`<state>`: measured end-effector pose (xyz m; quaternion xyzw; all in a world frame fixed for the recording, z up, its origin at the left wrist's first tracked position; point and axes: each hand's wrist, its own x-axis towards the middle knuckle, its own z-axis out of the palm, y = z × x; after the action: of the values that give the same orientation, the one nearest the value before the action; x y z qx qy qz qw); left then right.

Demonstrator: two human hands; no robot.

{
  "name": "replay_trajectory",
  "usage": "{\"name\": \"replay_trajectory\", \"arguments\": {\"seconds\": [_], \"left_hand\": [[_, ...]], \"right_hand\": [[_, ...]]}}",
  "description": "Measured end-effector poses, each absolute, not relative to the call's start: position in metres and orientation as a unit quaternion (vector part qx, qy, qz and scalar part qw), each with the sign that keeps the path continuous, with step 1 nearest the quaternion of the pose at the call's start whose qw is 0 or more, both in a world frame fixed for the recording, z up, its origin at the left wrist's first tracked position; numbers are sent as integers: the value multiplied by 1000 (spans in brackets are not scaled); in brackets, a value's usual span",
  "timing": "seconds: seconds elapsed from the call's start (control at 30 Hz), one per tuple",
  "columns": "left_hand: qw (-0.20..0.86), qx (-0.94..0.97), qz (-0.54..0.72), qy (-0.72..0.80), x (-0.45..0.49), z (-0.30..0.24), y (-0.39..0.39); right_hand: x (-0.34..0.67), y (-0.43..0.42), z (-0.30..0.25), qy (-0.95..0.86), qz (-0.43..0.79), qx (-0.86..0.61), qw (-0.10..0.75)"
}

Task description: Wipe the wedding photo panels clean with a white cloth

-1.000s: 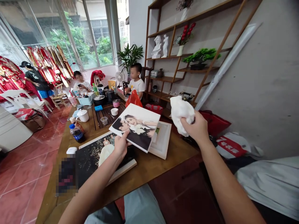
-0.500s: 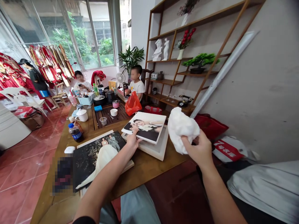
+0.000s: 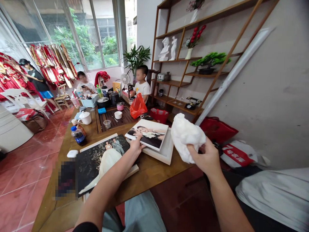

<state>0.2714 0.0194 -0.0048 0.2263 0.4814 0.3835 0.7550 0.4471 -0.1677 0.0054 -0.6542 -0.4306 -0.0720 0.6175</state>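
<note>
My left hand [image 3: 137, 145] grips the near edge of a photo panel [image 3: 154, 138] that shows two people close together, thumb on top and fingers underneath. Beneath that panel lies a shallow pale tray-like frame [image 3: 166, 156] on the table. My right hand [image 3: 205, 154] is closed around a bulky wad of soft white material [image 3: 187, 137], held up just right of the panel and apart from it. A larger photo panel [image 3: 96, 164] with a long white dress lies flat by my left forearm, which covers part of it.
On the wooden table [image 3: 154, 175] are a dark drink bottle [image 3: 78, 137], a white teapot [image 3: 85, 118], a white cup [image 3: 118, 115] and an orange-red plastic bag [image 3: 138, 107]. Two people sit at the far end; another person [image 3: 36, 77] stands by hanging garments. Shelves [image 3: 178, 83] line the right wall.
The photo panel in my left hand has come down slightly, lying nearer the pale frame. The white wad has shifted a little left. The person by the garments has turned.
</note>
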Motion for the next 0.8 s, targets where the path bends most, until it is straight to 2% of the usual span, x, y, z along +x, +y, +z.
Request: {"name": "replay_trajectory", "arguments": {"seconds": [0.43, 0.8], "left_hand": [[794, 198, 330, 470, 261, 8, -1], [804, 174, 344, 453, 227, 34, -43]], "right_hand": [[435, -172, -13, -430, -31, -658, 617], [416, -167, -17, -434, -11, -651, 623]]}}
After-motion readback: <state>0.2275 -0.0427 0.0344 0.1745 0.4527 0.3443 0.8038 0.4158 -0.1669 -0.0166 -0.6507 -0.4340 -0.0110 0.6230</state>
